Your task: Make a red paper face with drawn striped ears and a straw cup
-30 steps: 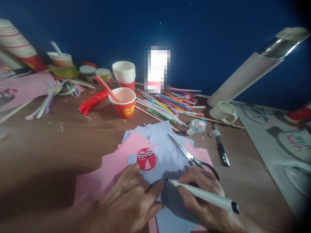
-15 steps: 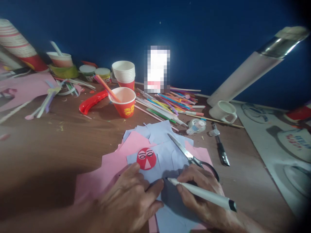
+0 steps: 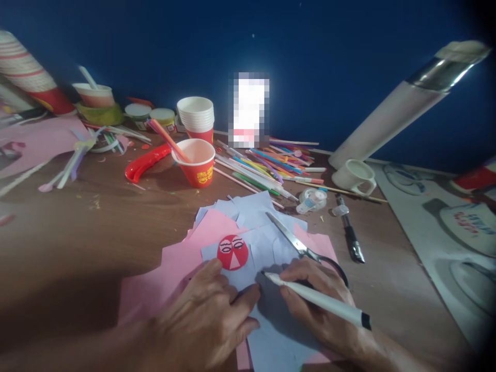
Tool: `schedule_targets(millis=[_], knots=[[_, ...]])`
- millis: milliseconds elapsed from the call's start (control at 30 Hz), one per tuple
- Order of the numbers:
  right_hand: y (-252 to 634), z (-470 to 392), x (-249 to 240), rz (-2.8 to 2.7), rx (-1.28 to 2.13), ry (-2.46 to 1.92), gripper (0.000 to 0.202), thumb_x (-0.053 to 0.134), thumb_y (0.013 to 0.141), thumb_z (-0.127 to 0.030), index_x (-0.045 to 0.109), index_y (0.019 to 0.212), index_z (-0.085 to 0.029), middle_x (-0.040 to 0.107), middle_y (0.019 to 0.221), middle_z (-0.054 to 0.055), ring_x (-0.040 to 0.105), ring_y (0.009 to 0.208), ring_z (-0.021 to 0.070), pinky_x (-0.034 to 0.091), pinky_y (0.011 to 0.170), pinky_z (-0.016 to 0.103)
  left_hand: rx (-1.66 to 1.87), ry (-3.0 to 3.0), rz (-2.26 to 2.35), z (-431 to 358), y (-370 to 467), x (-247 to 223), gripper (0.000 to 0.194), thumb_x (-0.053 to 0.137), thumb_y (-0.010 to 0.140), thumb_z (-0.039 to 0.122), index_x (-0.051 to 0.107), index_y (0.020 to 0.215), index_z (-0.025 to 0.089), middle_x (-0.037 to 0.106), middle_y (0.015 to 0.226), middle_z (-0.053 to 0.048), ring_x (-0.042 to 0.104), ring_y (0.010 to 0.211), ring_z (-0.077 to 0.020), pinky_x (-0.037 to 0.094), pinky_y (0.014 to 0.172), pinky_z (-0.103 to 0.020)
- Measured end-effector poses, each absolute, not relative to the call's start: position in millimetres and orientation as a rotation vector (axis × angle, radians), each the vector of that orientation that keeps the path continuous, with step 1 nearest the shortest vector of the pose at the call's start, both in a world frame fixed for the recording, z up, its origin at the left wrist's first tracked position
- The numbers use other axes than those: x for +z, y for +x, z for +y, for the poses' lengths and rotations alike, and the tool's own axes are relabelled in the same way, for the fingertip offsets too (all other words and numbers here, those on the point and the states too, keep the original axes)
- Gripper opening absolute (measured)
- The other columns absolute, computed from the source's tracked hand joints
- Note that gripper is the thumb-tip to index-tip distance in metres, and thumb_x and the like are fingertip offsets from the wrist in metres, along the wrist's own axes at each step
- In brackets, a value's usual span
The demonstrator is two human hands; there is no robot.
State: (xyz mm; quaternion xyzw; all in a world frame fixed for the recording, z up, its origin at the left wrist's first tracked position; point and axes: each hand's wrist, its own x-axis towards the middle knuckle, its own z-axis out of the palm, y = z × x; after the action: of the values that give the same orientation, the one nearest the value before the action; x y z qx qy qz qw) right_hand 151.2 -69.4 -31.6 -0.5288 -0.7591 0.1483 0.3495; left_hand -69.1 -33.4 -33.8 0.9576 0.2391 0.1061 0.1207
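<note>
A white marker (image 3: 321, 299) with a black end is pinched in my right hand (image 3: 321, 305). Its dark tip points left, close to the light blue paper (image 3: 284, 330); I cannot tell whether it touches. My left hand (image 3: 217, 305) lies over the papers with its fingers apart, one fingertip at the lower left edge of a red paper disc (image 3: 243, 253). Drawn eyes and a pale triangle mark that disc. Scissors (image 3: 289, 235) lie on the sheets beyond my right hand, their black handle partly hidden by it. Pink paper (image 3: 155, 281) spreads underneath.
Behind the papers stand a red paper cup (image 3: 197, 170) with straws and a stack of cups (image 3: 196, 111). Colourful sticks (image 3: 267, 168) lie loose near a small bottle (image 3: 312, 201). A black pen (image 3: 352, 237), a white mug (image 3: 354, 177) and a leaning tube (image 3: 387, 119) are on the right.
The marker tip has moved slightly away from me, towards the red disc, along with my right hand. My left hand stays in place. The whole view has shifted a little.
</note>
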Motion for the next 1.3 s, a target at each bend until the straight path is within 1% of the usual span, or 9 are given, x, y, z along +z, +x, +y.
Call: schedule_targets(millis=[100,267,467,633,733,833,933,1100,1300], knots=[[152.4,-69.6,-30.2,-1.921,0.405,-1.401,0.005,0.056,0.081,-0.019,0.056,0.085,-0.023,0.067,0.067,-0.002,0.062,0.057,0.0139,0.047,0.055,0.025,0.291,2.794,0.694,-33.6,-69.3,-33.8,0.029,0.042,0.094,0.033,0.054,0.117,0.019,0.063,0.066,0.0,0.061,0.063,-0.0182,0.04,0.088,-0.043],[154.3,-67.9,-32.6,-1.993,0.374,-1.354,0.021,0.049,0.088,-0.015,0.054,0.105,-0.024,0.073,0.085,0.0,0.067,0.073,0.0151,0.047,0.07,0.028,0.373,2.853,0.678,-34.5,-70.5,-36.7,0.032,0.038,0.096,0.034,0.053,0.118,0.017,0.062,0.066,0.0,0.06,0.063,-0.0178,0.039,0.086,-0.043],[148.9,-65.7,-37.8,-2.148,0.086,-1.234,0.022,0.048,0.088,-0.012,0.058,0.105,-0.022,0.072,0.084,0.001,0.065,0.085,0.0187,0.04,0.078,0.034,0.243,2.885,0.665,-33.5,-70.6,-36.4,0.032,0.037,0.096,0.036,0.053,0.117,0.017,0.063,0.071,-0.002,0.061,0.068,-0.0198,0.039,0.085,-0.044],[147.4,-67.8,-37.1,-2.191,0.078,-1.197,0.019,0.048,0.09,-0.012,0.06,0.104,-0.018,0.072,0.088,0.004,0.063,0.088,0.0184,0.039,0.081,0.035,0.242,2.861,0.679,-33.6,-71.1,-35.4,0.028,0.036,0.096,0.036,0.054,0.11,0.019,0.063,0.069,-0.001,0.061,0.066,-0.0196,0.04,0.084,-0.044],[148.7,-68.4,-36.4,-2.22,0.085,-1.206,0.02,0.048,0.09,-0.011,0.059,0.105,-0.018,0.07,0.088,0.005,0.063,0.087,0.0181,0.039,0.083,0.036,0.354,2.815,0.671,-34.2,-72.0,-33.3,0.024,0.038,0.096,0.031,0.056,0.106,0.019,0.063,0.068,0.001,0.06,0.064,-0.0169,0.039,0.084,-0.04],[149.1,-68.1,-34.4,-2.231,0.109,-1.176,0.024,0.043,0.089,-0.008,0.059,0.105,-0.017,0.069,0.086,0.005,0.063,0.087,0.0183,0.038,0.083,0.037,0.508,2.799,0.576,-34.7,-72.4,-29.1,0.019,0.041,0.095,0.021,0.056,0.106,0.017,0.067,0.08,-0.001,0.06,0.07,-0.0152,0.04,0.081,-0.037],[149.0,-67.7,-32.4,-2.231,0.105,-1.141,0.027,0.039,0.089,-0.007,0.059,0.105,-0.016,0.069,0.088,0.006,0.063,0.087,0.0185,0.037,0.083,0.037,0.528,2.875,0.496,-34.4,-71.7,-26.3,0.022,0.043,0.093,0.015,0.054,0.112,0.014,0.068,0.099,-0.005,0.061,0.082,-0.0168,0.041,0.077,-0.036],[150.3,-67.6,-34.2,-2.248,0.146,-1.136,0.025,0.041,0.09,-0.01,0.057,0.108,-0.016,0.07,0.09,0.005,0.062,0.09,0.0197,0.035,0.085,0.039,0.497,2.937,0.493,-35.3,-67.6,-28.3,0.024,0.043,0.095,0.019,0.054,0.116,0.012,0.065,0.112,-0.007,0.058,0.1,-0.0179,0.039,0.084,-0.038],[150.9,-68.0,-35.3,-2.225,0.177,-1.155,0.028,0.041,0.091,-0.009,0.057,0.112,-0.018,0.07,0.089,0.005,0.061,0.089,0.0191,0.035,0.084,0.039,0.477,2.917,0.587,-38.8,-65.7,-31.1,0.024,0.044,0.096,0.025,0.055,0.114,0.014,0.064,0.114,-0.005,0.059,0.098,-0.0179,0.038,0.086,-0.039]])
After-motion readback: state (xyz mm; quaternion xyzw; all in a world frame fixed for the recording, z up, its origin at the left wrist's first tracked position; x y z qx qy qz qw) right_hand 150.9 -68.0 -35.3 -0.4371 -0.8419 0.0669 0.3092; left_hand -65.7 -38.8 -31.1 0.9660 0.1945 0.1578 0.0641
